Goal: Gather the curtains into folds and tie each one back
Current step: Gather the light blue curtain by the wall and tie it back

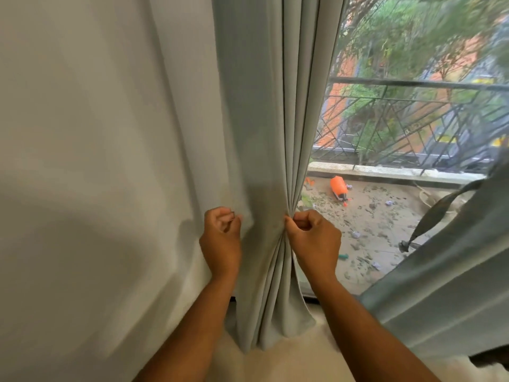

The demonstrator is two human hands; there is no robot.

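Note:
A pale grey-green curtain (261, 133) hangs at the left of the window, its right edge bunched into narrow folds. My right hand (314, 238) pinches those gathered folds at about waist height. My left hand (221, 238) is curled against the flat part of the same curtain, gripping a bit of cloth at its left side. A second curtain (451, 299) of the same colour slants across the lower right, with a dark tieback strap (438, 210) hanging along its upper edge.
A white wall (82, 161) fills the left. Through the glass lies a littered balcony floor (371, 224) with an orange sprayer bottle (339, 187) and a black metal railing (413, 119). A pale floor (289, 359) runs below the curtain hem.

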